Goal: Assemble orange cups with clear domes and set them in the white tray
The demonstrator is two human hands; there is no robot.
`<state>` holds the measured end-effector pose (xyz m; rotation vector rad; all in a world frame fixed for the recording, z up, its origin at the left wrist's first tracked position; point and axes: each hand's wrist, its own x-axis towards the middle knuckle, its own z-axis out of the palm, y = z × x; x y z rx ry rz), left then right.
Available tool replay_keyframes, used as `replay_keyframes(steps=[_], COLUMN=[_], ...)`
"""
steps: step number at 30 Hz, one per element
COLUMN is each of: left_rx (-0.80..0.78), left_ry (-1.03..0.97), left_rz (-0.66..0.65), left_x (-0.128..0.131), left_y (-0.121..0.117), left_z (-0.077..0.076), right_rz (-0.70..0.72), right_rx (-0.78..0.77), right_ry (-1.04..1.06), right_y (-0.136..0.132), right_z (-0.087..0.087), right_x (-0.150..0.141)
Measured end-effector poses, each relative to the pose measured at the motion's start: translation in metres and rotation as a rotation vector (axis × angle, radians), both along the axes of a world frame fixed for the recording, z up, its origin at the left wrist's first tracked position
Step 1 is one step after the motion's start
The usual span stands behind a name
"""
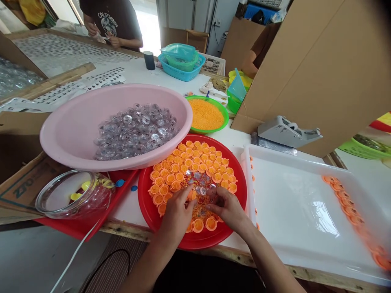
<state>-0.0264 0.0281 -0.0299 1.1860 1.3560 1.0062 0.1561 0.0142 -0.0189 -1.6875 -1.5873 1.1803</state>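
My left hand [179,207] is closed on a small orange plastic cup [192,195], pinched between thumb and fingers above the red round tray [143,203]. Opposite it, my right hand [225,206] hovers low over the same tray, its fingers curled. Whatever they hold, if anything, is too small to make out. Loose clear round pieces [200,190] and small orange beads lie between the two hands. Around them the tray bears many orange cups [198,225] with little tabs, standing open side up and filled with orange bits.
A pink basin [70,122] of clear discs [137,130] overlaps the tray's back left. Behind stands a green bowl [226,118] of orange granules. At right, a white tray [284,203] holds a row of orange pieces [345,199]. Beyond are a tape dispenser [288,132], cardboard and two people.
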Motion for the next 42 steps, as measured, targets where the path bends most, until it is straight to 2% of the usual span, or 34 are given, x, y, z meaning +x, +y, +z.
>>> replay_keyframes(steps=[4, 7, 12, 15, 20, 27, 32, 38, 42], left_rx=[-0.03, -0.131, -0.43, -0.498, -0.394, -0.287, -0.297, -0.31, -0.312], left_ry=[-0.01, -0.061, -0.491, -0.642, -0.552, -0.467, -0.47, -0.445, -0.426], left_rz=[-0.004, -0.039, -0.146, -0.196, -0.202, -0.283, -0.304, -0.262, -0.249], left_x=[0.002, 0.001, -0.003, -0.004, -0.002, 0.003, 0.007, 0.009, 0.007], left_y=[0.001, 0.002, 0.003, 0.001, 0.0, -0.002, -0.005, -0.006, -0.005], left_z=[0.002, 0.008, 0.011, 0.011, 0.014, 0.013, 0.014, 0.014, 0.012], right_rz=[-0.022, -0.047, -0.119, -0.137, -0.138, -0.063, -0.058, -0.059, -0.124], right_rx=[-0.025, -0.032, -0.015, -0.005, -0.059, 0.127, 0.201, 0.024, -0.044], right_ry=[0.018, 0.105, 0.206, 0.274, 0.37, 0.101, 0.023, 0.255, 0.387], right_y=[0.0, 0.0, -0.001, -0.001, -0.003, -0.006, -0.007, -0.006, -0.008], right_z=[-0.002, -0.003, 0.004, 0.012, 0.016, 0.017, 0.015, 0.01, 0.012], right_x=[0.0, -0.002, -0.005, -0.005, -0.003, -0.012, -0.017, -0.015, -0.015])
